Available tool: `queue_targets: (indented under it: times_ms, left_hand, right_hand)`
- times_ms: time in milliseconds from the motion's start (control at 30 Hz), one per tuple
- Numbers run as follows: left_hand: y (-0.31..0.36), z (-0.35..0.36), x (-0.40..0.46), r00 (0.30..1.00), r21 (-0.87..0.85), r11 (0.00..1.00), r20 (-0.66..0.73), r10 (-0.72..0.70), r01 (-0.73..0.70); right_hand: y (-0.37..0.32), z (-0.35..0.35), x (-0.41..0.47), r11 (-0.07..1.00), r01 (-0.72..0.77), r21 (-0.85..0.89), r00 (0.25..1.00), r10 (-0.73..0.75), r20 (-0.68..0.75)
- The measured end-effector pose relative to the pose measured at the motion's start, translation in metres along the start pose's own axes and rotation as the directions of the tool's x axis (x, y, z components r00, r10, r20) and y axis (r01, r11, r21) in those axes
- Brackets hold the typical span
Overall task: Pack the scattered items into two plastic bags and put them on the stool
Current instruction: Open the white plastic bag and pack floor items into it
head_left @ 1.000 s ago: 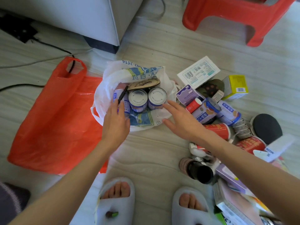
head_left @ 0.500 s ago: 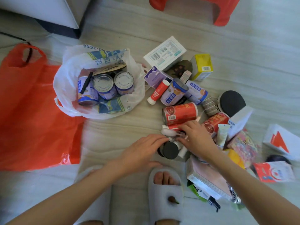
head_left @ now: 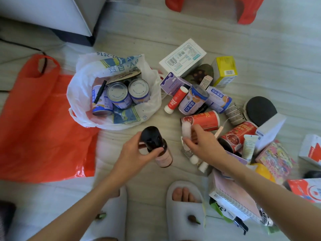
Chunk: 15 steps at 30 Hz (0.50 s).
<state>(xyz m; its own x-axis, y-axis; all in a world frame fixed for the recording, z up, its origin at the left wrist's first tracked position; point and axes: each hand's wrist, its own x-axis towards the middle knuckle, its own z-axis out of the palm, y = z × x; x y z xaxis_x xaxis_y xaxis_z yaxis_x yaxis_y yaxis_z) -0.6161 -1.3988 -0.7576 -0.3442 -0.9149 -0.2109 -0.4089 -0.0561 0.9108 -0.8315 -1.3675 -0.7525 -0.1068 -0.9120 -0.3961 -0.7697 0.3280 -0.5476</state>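
A white plastic bag (head_left: 81, 94) stands open on the floor with three blue cans (head_left: 119, 98) and a black pen inside. An orange plastic bag (head_left: 40, 119) lies flat to its left. My left hand (head_left: 137, 153) grips a dark brown bottle (head_left: 156, 146) with a black cap, lifted just in front of the white bag. My right hand (head_left: 201, 145) pinches a small white bottle (head_left: 186, 130) above other small bottles (head_left: 194, 160). Scattered cans, boxes and tubes (head_left: 199, 101) lie to the right. The red stool (head_left: 213, 9) stands at the top.
A grey cabinet corner (head_left: 69, 20) sits at the upper left with cables beside it. My two feet in white slippers (head_left: 184, 206) are at the bottom. A notebook (head_left: 234, 197) and more boxes (head_left: 311, 150) crowd the lower right.
Both hands left the white bag, reached into the pile near my feet, and now hold things lifted off the floor: the left the dark bottle, the right the small white bottle.
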Motion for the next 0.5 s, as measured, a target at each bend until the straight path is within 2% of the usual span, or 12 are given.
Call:
queue_targets:
  times_ms: [100,267,367,433,500]
  left_hand:
    - [0.006,-0.026,0.011,0.987,-0.027,0.996,-0.134,-0.091,0.088]
    - [0.025,-0.079,0.044,0.944,0.039,0.999,-0.329,-0.022,0.037]
    - [0.036,-0.115,0.065,0.883,0.003,0.999,-0.468,0.043,-0.047]
    - [0.039,-0.134,0.081,0.842,-0.017,0.993,-0.532,0.092,-0.119]
    - [0.035,-0.148,0.100,0.826,0.011,0.989,-0.548,0.131,-0.149]
  right_hand:
    - [-0.034,-0.003,0.018,0.956,-0.087,0.281,0.996,0.079,0.040]
    - [-0.095,-0.008,0.065,0.784,-0.231,0.576,0.972,0.158,0.174]
    - [-0.128,-0.015,0.098,0.789,-0.205,0.579,0.977,0.127,0.173]
    - [-0.147,-0.021,0.119,0.822,-0.139,0.552,0.990,0.103,0.097]
    - [-0.163,-0.023,0.138,0.911,-0.060,0.408,0.998,0.070,-0.009]
